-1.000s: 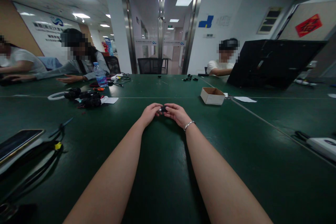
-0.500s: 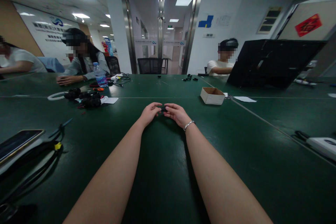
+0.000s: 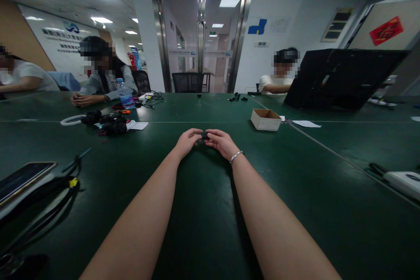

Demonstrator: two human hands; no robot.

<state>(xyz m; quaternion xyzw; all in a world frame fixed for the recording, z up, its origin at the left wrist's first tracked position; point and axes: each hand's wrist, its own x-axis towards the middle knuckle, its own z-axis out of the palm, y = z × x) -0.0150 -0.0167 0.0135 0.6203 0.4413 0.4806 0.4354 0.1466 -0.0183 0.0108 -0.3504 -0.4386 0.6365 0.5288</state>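
Both arms reach forward over the green table [image 3: 203, 227]. Between my fingertips is a small black object [image 3: 204, 136], too small and too covered by fingers to name its kind. My left hand [image 3: 189, 141] is closed on its left end, thumb and fingers pinching. From the other side my right hand [image 3: 222, 142], with a silver bracelet [image 3: 236, 156] at the wrist, grips the right end. The object is held just above or on the tabletop; I cannot tell which.
An open cardboard box [image 3: 265, 120] stands ahead to the right. Black devices [image 3: 113, 123], a water bottle [image 3: 125, 95] and cables are at left, with a phone [image 3: 24, 179] nearer. Small black pieces [image 3: 236, 96] lie farther off. A large black panel [image 3: 343, 79] is at right. Other people sit across.
My hands and the black object stay nearly in the same place. The view shifts very slightly. A person at the left has lowered their head a little.
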